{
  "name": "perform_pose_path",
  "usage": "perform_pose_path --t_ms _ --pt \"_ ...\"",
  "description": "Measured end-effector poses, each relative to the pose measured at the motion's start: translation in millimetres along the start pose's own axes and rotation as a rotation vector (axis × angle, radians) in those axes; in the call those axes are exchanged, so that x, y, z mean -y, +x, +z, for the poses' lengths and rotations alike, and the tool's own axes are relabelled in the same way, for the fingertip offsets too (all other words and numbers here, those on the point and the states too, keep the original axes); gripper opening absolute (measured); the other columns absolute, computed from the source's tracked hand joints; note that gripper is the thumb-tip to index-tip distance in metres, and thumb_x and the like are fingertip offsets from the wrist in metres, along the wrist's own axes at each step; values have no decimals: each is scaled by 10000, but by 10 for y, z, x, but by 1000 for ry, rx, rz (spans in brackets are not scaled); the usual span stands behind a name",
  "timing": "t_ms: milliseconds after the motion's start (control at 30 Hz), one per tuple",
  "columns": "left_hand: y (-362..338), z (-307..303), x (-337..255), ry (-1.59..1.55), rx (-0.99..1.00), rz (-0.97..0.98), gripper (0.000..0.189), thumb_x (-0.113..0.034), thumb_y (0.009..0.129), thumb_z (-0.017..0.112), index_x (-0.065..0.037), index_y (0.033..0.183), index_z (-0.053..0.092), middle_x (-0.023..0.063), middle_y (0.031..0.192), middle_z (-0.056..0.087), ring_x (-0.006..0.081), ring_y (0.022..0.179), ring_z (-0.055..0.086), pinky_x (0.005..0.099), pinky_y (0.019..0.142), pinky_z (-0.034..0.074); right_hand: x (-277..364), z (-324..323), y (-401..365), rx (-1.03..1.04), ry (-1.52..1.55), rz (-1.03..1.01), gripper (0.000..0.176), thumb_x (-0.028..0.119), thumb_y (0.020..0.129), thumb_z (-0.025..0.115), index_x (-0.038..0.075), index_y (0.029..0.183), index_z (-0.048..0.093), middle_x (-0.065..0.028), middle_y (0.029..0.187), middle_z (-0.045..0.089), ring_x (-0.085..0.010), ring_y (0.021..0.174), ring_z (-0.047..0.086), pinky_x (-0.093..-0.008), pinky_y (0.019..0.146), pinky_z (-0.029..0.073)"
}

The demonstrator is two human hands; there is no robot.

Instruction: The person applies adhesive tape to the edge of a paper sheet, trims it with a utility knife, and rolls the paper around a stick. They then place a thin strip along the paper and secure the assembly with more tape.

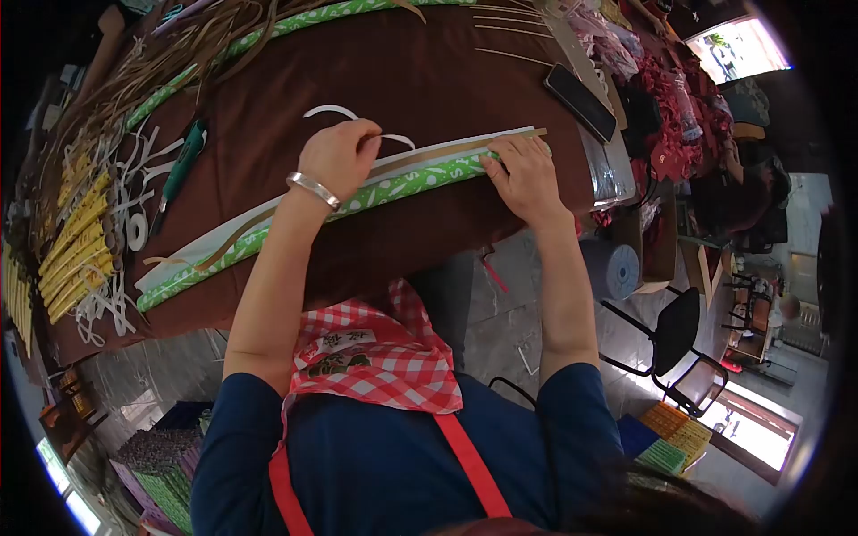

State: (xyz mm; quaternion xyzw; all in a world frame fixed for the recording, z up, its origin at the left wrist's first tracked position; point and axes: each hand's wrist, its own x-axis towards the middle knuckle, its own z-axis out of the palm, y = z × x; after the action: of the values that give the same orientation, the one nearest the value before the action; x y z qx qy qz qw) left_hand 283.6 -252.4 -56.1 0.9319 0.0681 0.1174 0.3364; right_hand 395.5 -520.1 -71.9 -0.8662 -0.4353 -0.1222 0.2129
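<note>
A long strip of green patterned paper [411, 181] with a white edge lies along the near side of the brown-covered table [268, 147]. A thin brown strip [241, 234] runs along it. My left hand [338, 159], with a silver bracelet on the wrist, is closed above the paper's middle, pinching a narrow white strip [396, 139] that curls out on both sides of the fingers. At the paper's right end, my right hand [525, 174] rests with its fingers bent over the edge, pressing on the paper and the brown strip's end.
A green glue gun [183, 163], a white tape roll [137, 231] and yellow rolled pieces [80, 250] lie at the left. Brown strips [214, 45] cover the far left. A black phone [579, 103] sits at the right edge. A black chair [677, 332] stands on the floor.
</note>
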Motion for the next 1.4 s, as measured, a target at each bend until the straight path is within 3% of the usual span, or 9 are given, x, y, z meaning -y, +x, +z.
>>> perform_pose_path --t_ms 267,333,433,600,733,867,1000,1067,1400 --pt "-1042 -1247 1145 255 -414 -239 225 -214 917 607 -44 1049 670 127 828 681 218 704 668 310 640 507 1 8 1 -37 42 -47 253 299 884 605 54 931 647 -91 954 641 -317 917 591 -466 871 417" --pt "-1336 -1610 1281 63 -442 -643 288 -269 923 596 -57 1105 667 124 870 693 228 757 675 318 675 510 -13 4 -6 -28 -19 -55 273 296 906 577 41 979 638 -110 994 641 -317 971 584 -433 886 427" --pt "-1856 -2049 2039 458 -582 -490 411 -389 917 564 -72 1162 654 141 941 699 284 864 666 399 788 501 8 -15 -8 -19 -5 -34 277 301 908 574 42 983 639 -115 1004 640 -327 982 581 -436 894 423" --pt "-2428 -2653 2901 841 -500 -889 513 -422 893 555 -111 1301 564 192 1159 637 358 1039 621 447 869 481 -19 33 -6 -60 3 -58 252 308 900 586 67 943 647 -86 978 638 -316 927 589 -457 870 411" --pt "-2440 -2846 2718 636 -236 -856 616 -471 870 584 -153 1385 476 220 1153 627 376 1030 618 466 845 487 -45 45 -16 -57 -32 -70 265 319 912 571 68 959 638 -96 990 636 -320 943 588 -456 871 411" --pt "-1716 -2410 1126 480 -467 -623 376 -286 884 646 -118 1219 612 65 680 630 144 593 588 280 610 457 -42 33 -9 -32 -26 -71 277 330 920 558 68 967 635 -99 989 635 -321 949 588 -453 868 413" --pt "-1144 -1471 545 -93 -207 -81 138 -180 864 652 -85 959 685 72 781 654 174 657 620 303 615 476 -41 33 7 -37 -20 -65 283 334 922 554 64 952 636 -99 984 636 -323 938 587 -450 859 416" --pt "-925 -1196 296 43 81 -51 152 -163 828 669 -53 933 670 82 848 633 212 755 620 314 657 482 -51 44 6 -36 -15 -61 284 333 922 556 62 947 637 -99 981 636 -324 934 586 -448 856 417" --pt "-643 -795 361 270 271 -139 196 -272 789 676 -78 809 685 93 818 669 285 803 640 397 728 502 -40 41 0 -48 2 -53 269 315 908 575 58 939 646 -96 966 643 -326 924 590 -453 859 418"
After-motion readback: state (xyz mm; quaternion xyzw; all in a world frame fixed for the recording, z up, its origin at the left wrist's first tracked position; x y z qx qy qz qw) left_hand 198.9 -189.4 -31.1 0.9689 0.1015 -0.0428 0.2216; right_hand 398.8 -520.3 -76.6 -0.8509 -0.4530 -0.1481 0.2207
